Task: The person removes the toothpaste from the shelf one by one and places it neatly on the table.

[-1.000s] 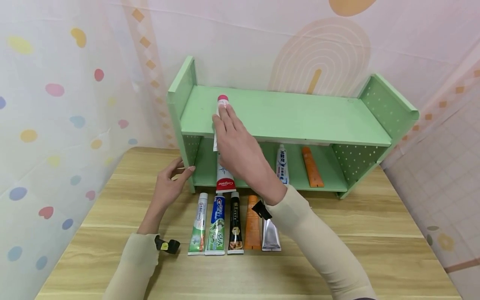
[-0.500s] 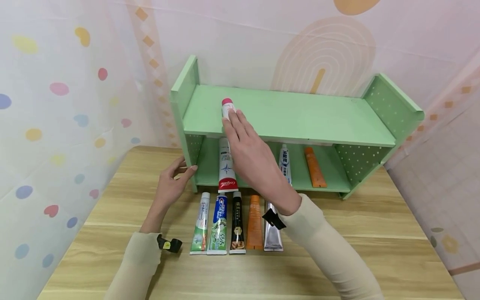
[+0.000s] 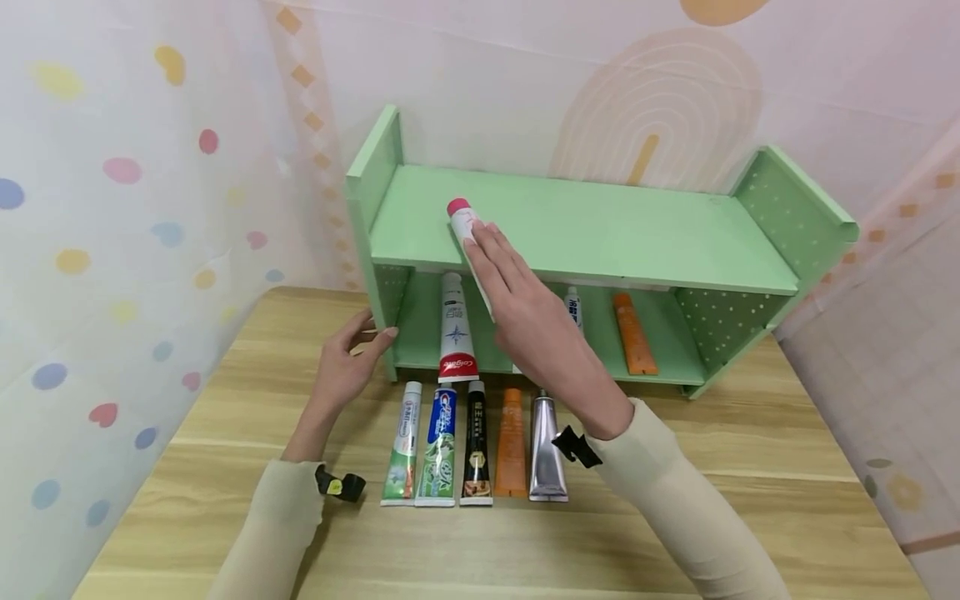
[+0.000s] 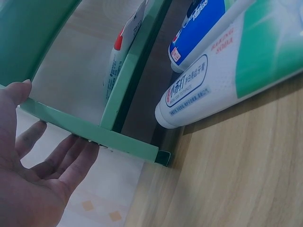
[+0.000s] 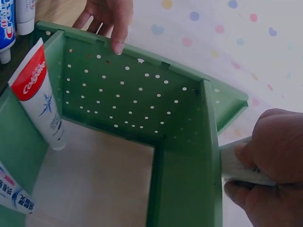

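Note:
A white toothpaste tube with a pink cap is held in my right hand, pinched between thumb and fingers in the right wrist view. It slants across the front edge of the upper board of the green shelf, cap towards the back. My left hand grips the front edge of the shelf's left side panel, thumb on one face and fingers on the other, as the left wrist view shows. Below, a red-and-white Colgate tube lies on the lower board. The right hand partly covers another white tube there.
An orange tube lies on the lower board's right side. In front of the shelf, several tubes lie in a row on the wooden table: a green-white one, a blue-green one, a black one, an orange one and a silver one.
My right hand has shifted right and a little nearer with the pink-capped toothpaste tube, which now slants more. The Colgate tube has come into fuller view. My left hand stays at the panel.

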### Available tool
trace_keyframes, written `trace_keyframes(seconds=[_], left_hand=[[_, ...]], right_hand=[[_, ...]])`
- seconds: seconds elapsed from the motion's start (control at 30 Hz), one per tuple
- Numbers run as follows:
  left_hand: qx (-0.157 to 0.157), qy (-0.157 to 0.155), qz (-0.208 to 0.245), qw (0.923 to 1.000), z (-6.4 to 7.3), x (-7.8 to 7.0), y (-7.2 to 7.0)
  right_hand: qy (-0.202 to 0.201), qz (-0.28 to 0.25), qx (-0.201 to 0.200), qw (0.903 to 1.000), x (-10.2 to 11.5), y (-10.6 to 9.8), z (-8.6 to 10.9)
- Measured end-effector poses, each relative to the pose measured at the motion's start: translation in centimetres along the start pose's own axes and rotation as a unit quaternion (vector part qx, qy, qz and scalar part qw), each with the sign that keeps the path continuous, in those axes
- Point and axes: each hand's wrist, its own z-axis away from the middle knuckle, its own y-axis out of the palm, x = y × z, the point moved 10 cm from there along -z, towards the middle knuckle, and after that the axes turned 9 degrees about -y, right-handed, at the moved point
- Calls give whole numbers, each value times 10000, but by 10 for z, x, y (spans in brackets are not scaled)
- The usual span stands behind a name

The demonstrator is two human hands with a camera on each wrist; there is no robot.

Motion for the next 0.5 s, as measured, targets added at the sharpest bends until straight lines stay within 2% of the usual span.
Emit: trace_keyframes(seconds=[0.5], left_hand=[[-15,-18,-63,10000,4,-1,-3]], right_hand=[[-262,-575,-540,9965,1,-12,36]])
